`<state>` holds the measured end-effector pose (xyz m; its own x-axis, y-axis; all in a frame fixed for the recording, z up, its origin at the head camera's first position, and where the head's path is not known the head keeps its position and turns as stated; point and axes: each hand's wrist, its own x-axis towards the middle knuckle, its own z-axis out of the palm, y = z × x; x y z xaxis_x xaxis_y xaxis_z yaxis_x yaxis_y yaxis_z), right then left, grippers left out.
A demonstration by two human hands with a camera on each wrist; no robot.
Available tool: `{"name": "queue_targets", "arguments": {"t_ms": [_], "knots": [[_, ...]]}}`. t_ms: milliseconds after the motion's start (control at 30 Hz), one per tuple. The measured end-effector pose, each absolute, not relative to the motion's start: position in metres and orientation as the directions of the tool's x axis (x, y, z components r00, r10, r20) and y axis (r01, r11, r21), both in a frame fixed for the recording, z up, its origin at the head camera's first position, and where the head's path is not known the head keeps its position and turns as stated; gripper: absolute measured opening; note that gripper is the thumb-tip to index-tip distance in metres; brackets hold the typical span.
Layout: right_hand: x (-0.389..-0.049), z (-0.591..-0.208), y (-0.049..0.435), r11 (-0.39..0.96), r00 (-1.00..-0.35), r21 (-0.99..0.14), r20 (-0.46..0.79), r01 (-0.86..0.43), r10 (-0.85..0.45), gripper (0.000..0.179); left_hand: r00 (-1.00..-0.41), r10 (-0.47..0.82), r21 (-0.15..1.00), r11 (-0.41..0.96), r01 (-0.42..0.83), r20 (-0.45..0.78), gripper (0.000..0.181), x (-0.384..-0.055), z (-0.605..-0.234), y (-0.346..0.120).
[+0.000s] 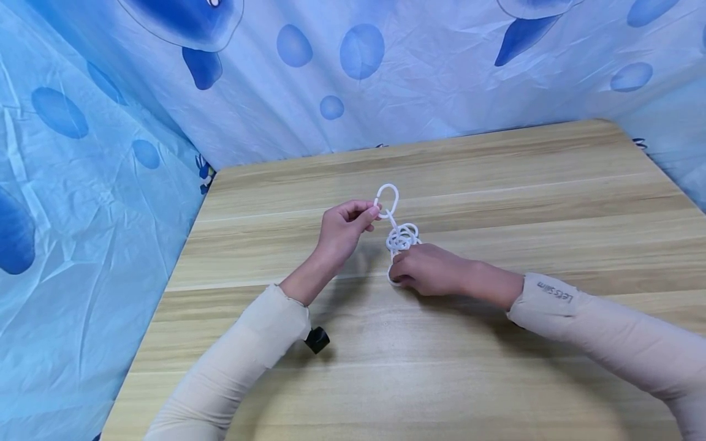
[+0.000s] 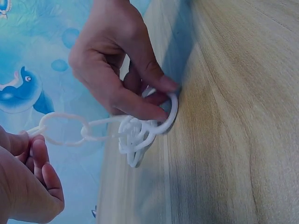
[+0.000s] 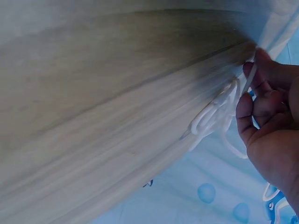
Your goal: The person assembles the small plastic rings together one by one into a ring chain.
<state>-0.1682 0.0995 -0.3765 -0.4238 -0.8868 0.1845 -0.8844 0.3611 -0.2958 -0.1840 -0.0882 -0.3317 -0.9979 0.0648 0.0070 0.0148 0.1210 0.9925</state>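
Observation:
A white plastic chain (image 1: 404, 236) of oval links lies bunched on the wooden table, between the two hands. My left hand (image 1: 343, 229) pinches the link at its far end between thumb and fingers, and this link (image 1: 397, 195) is raised off the pile. In the left wrist view, a stretched link (image 2: 65, 114) runs from the left fingers toward the bunch. With thumb and fingertips my right hand (image 1: 427, 268) pinches a link (image 2: 174, 112) at the near end, low by the tabletop. The right wrist view shows the looped links (image 3: 217, 114) just beyond the right fingers.
The wood-grain table (image 1: 524, 380) extends around both hands. A blue curtain (image 1: 441, 86) with printed dolphins and spots hangs along the far edge and down the left side. A small black object (image 1: 317, 340) shows beneath the left sleeve (image 1: 259, 343).

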Motion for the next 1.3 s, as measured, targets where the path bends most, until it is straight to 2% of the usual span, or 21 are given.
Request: {"name": "queue_targets", "arguments": {"t_ms": [133, 300, 400, 533, 733, 967, 1100, 1300], "knots": [[-0.167, -0.375, 0.106, 0.399, -0.466, -0.321, 0.168, -0.859, -0.868, 0.018, -0.998, 0.066, 0.992, 0.130, 0.006, -0.002, 0.019, -0.184, -0.332, -0.089], [-0.169, -0.373, 0.113, 0.406, -0.453, -0.257, 0.159, -0.877, -0.877, 0.049, -0.997, 0.071, 0.991, 0.135, 0.005, -0.004, 0.020, -0.184, -0.332, -0.089], [-0.170, -0.374, 0.117, 0.384, -0.425, -0.247, 0.140, -0.890, -0.894, 0.052, -0.997, 0.071, 0.991, 0.133, 0.001, -0.008, 0.020, -0.184, -0.331, -0.089], [-0.171, -0.379, 0.119, 0.370, -0.417, -0.271, 0.142, -0.889, -0.898, 0.045, -0.997, 0.070, 0.991, 0.137, -0.008, -0.017, 0.019, -0.183, -0.331, -0.089], [-0.172, -0.381, 0.119, 0.382, -0.457, -0.360, 0.150, -0.851, -0.877, 0.040, -0.998, 0.069, 0.990, 0.138, -0.002, -0.012, 0.019, -0.184, -0.332, -0.089], [-0.174, -0.381, 0.118, 0.394, -0.491, -0.402, 0.174, -0.826, -0.853, 0.034, -0.998, 0.069, 0.991, 0.136, -0.001, -0.010, 0.019, -0.183, -0.331, -0.089], [-0.177, -0.378, 0.121, 0.396, -0.532, -0.479, 0.187, -0.783, -0.826, 0.021, -0.998, 0.068, 0.990, 0.138, 0.002, -0.007, 0.018, -0.183, -0.331, -0.089], [-0.183, -0.373, 0.128, 0.441, -0.629, -0.576, 0.171, -0.688, -0.758, 0.011, -0.997, 0.074, 0.992, 0.129, 0.004, -0.005, 0.019, -0.183, -0.332, -0.088]]}}
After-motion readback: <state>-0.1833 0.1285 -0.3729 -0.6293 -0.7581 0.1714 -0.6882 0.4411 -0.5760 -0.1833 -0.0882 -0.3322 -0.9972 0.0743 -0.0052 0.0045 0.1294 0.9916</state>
